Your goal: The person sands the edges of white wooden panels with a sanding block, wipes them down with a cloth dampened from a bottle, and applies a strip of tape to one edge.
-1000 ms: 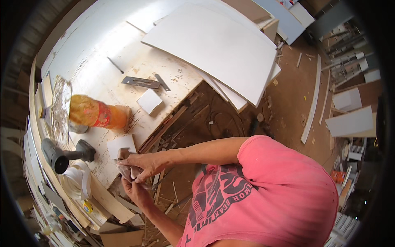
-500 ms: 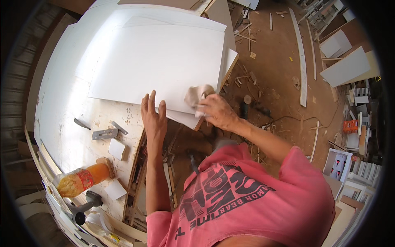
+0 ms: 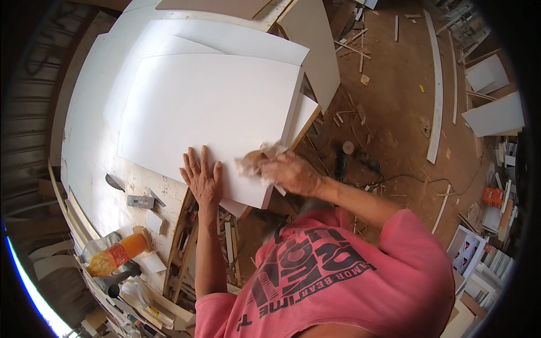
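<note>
A large white panel [image 3: 208, 101] lies on other boards on the workbench. My left hand [image 3: 201, 177] rests on the panel's near part, fingers spread and holding nothing. To its right, my right hand [image 3: 287, 174] grips a crumpled pale cloth [image 3: 248, 163], slightly blurred, with a brown patch or object in it that I cannot make out; it presses on the panel near its right corner. On the bench [image 3: 90, 146] at the lower left lie a metal tool [image 3: 141, 201], small white offcuts [image 3: 154, 222], a bottle of orange stuff [image 3: 112, 254] and a dark power tool [image 3: 121, 281].
An upright board [image 3: 315, 50] stands at the bench's far right side. The brown floor [image 3: 383, 112] on the right holds scattered strips, a long white plank [image 3: 435, 90] and a cord [image 3: 428, 181]. Stacked panels and offcuts [image 3: 490, 118] line the right edge, with an orange box [image 3: 493, 196].
A second ago both hands held the cloth together at the bench's lower left. Both have moved onto the large panel; my left hand has let go and lies spread, while my right moves the cloth.
</note>
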A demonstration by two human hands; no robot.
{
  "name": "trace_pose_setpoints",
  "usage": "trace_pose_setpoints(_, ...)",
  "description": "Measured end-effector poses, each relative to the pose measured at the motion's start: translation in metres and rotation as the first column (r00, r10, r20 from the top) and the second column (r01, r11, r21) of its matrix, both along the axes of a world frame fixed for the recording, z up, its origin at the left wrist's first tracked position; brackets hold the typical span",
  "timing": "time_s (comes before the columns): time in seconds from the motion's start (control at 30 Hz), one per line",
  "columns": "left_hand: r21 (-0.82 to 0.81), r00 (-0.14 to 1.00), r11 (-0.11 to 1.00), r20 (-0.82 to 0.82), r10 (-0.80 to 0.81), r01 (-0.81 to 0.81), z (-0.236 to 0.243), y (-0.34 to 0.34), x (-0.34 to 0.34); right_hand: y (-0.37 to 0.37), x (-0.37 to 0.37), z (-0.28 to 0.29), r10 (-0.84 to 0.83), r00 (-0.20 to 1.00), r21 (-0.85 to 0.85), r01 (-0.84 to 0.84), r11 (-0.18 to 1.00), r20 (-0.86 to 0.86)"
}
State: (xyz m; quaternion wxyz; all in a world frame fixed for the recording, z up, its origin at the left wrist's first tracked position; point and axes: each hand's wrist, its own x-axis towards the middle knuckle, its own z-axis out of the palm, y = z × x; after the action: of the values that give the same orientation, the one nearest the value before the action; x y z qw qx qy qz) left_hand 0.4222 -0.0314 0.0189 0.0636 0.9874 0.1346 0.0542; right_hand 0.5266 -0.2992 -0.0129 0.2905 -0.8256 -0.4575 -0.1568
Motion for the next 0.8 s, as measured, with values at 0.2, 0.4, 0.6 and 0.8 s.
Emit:
trace_pose_setpoints(0.2, -0.085, 0.97, 0.979, 0.142, 0.196, -0.185, -0.008, -0.008, 0.001, -0.045, 0.172, 0.01, -0.359, 0.89, 0.025, 0.381, 0.924, -0.282)
trace_pose_setpoints(0.4, -0.642, 0.795, 0.723, 0.287, 0.535, -0.256, -0.001, -0.038, 0.009, -0.052, 0.185, 0.02, -0.202, 0.563, 0.041, 0.388, 0.921, -0.802)
trace_pose_setpoints(0.6, -0.66, 0.743, 0.707, 0.336, 0.579, -0.253, -0.01, 0.007, -0.039, -0.042, 0.109, 0.036, -0.158, 0.906, 0.118, 0.22, 0.968, -0.392)
trace_pose_setpoints(0.8, -0.462, 0.845, 0.858, 0.347, 0.407, -0.224, -0.025, 0.027, -0.031, -0.096, 0.105, 0.01, -0.162, 0.884, 0.157, 0.253, 0.955, -0.439)
